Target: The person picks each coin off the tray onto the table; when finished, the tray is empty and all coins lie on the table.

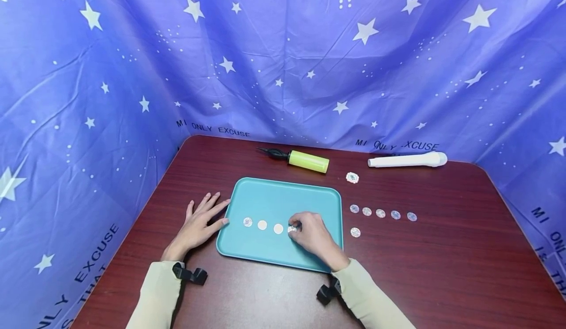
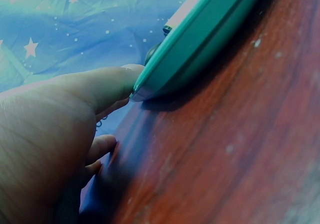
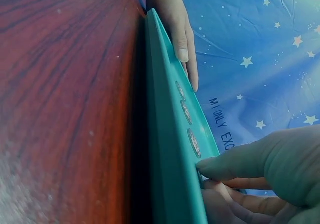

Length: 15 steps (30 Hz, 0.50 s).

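A teal tray (image 1: 287, 196) lies on the table, holding a row of small round discs. Three of them, including a patterned disc (image 1: 247, 222) at the left and a pale disc (image 1: 278, 229), lie to the left of my right hand (image 1: 313, 233). That hand pinches a patterned disc (image 1: 292, 229) at the row's right end, between thumb and fingers, down at the tray's surface; the fingers partly cover it. With fingers spread and fairly straight, my left hand (image 1: 199, 227) rests at the tray's left rim. In the left wrist view its thumb (image 2: 117, 82) touches the rim.
Right of the tray, several patterned discs (image 1: 381, 213) form a row, with a single disc (image 1: 355, 232) nearer me. A scalloped white piece (image 1: 352, 178) lies above them. Behind the tray are a yellow-green hand pump (image 1: 308, 162) and a white stick-shaped object (image 1: 407, 160). A starry curtain (image 1: 287, 49) borders the table.
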### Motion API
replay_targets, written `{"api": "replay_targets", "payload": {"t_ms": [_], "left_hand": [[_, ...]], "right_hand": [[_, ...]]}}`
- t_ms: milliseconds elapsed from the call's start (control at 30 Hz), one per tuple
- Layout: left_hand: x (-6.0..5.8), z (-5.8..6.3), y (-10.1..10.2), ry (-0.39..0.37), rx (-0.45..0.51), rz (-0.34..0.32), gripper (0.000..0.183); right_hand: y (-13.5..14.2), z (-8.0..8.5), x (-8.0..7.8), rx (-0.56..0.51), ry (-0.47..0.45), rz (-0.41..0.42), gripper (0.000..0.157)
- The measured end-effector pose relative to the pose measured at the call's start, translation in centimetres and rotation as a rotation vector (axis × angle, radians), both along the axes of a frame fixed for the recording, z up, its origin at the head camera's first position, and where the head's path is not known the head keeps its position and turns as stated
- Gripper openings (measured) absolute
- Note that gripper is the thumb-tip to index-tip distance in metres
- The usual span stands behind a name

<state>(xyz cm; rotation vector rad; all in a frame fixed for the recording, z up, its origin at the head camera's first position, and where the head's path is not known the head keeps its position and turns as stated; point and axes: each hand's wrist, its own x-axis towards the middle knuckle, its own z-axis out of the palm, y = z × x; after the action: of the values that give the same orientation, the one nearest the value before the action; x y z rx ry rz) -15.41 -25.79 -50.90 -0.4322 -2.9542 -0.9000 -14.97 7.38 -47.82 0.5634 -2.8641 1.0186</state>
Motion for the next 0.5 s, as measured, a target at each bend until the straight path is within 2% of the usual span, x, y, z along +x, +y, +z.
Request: {"api": "replay_targets", "payload": {"t_ms": [500], "left_hand": [[-0.03, -0.12, 0.00, -0.002, 0.003, 0.005, 0.057]], "right_hand": [[-0.09, -0.06, -0.02, -0.016, -0.027, -0.021, 0.014]]}}
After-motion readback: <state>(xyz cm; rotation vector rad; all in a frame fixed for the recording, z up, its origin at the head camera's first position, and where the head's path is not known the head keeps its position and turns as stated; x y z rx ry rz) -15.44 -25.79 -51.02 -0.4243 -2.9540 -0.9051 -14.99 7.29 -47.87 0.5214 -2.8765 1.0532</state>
